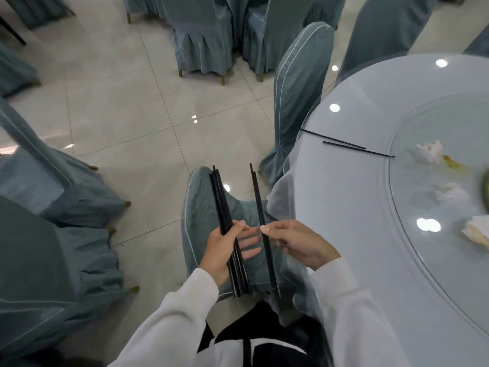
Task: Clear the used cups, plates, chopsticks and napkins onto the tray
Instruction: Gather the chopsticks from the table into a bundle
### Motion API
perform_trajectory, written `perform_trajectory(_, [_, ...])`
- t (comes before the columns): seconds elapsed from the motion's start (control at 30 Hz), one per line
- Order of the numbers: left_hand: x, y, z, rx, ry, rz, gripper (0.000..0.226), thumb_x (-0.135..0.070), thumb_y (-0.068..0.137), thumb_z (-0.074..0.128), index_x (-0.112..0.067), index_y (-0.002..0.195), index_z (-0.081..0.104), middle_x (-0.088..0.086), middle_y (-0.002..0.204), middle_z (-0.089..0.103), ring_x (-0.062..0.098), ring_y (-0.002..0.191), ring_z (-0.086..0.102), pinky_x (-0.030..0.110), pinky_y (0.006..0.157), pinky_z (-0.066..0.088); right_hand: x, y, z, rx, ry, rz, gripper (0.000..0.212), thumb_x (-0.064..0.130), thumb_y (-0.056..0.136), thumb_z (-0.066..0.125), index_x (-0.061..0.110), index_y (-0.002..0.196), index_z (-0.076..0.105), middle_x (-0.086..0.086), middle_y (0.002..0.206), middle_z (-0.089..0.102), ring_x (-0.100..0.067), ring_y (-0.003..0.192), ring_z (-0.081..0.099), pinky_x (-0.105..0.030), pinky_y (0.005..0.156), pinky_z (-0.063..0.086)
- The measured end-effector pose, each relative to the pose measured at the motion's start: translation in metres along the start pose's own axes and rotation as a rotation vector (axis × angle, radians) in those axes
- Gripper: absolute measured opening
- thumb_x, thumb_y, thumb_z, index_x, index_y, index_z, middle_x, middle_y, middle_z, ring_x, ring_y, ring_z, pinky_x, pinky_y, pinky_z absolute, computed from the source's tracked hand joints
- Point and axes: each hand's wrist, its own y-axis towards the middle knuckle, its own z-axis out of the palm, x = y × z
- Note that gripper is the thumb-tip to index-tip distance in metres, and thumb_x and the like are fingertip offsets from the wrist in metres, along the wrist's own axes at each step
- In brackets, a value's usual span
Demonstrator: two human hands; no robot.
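Note:
My left hand [226, 249] grips a bundle of several black chopsticks [221, 200], held upright over a covered chair. My right hand [296, 245] pinches a pair of black chopsticks [258, 197] just to the right of that bundle, a small gap between them. Two more black chopsticks [344, 145] lie on the round table [344, 207] near its left edge. Crumpled white napkins [430, 152] [453, 193] [476, 231] lie on the glass turntable [423, 247]. No tray, cups or plates are in view.
Blue-grey covered chairs ring the table: one right below my hands [203, 207], one at the table's left edge [299, 88], others at the left [53, 181] and back [201, 35]. A yellowish food smear [455, 164] sits on the turntable. Glossy tiled floor [119, 102] lies beyond.

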Motion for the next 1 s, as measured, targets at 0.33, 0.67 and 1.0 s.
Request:
perform_trajectory(0.33, [-0.074, -0.024, -0.111, 0.245, 0.030, 0.033, 0.034, -0.032, 0.104, 0.065, -0.006, 0.126, 0.065, 0.013, 0.123, 0.076, 0.032, 0.109, 0.076, 0.040, 0.075, 0.064, 0.018, 0.007, 0.163, -0.249, -0.038, -0.099, 0.023, 0.031, 0.097, 0.075, 0.009, 0.102, 0.082, 0.012, 0.074, 0.076, 0.010, 0.059, 0.063, -0.019, 0.067, 0.041])
perform_trajectory(0.67, [-0.123, -0.033, -0.214, 0.205, -0.040, 0.019, 0.029, -0.028, 0.104, 0.066, -0.002, 0.116, 0.074, 0.022, 0.117, 0.076, 0.037, 0.111, 0.074, 0.048, 0.083, 0.063, 0.044, 0.055, 0.301, -0.244, -0.055, -0.216, 0.023, 0.017, 0.101, 0.071, 0.010, 0.080, 0.079, 0.003, 0.088, 0.082, -0.010, 0.080, 0.077, -0.020, 0.060, 0.057])
perform_trajectory(1.0, [-0.196, -0.007, -0.271, 0.133, -0.085, 0.033, 0.029, -0.026, 0.103, 0.067, 0.001, 0.113, 0.076, 0.023, 0.114, 0.077, 0.034, 0.105, 0.077, 0.049, 0.087, 0.064, 0.093, 0.113, 0.347, -0.224, -0.098, -0.240, 0.007, 0.015, 0.093, 0.079, 0.012, 0.095, 0.085, 0.009, 0.106, 0.082, -0.011, 0.100, 0.078, -0.034, 0.100, 0.055])
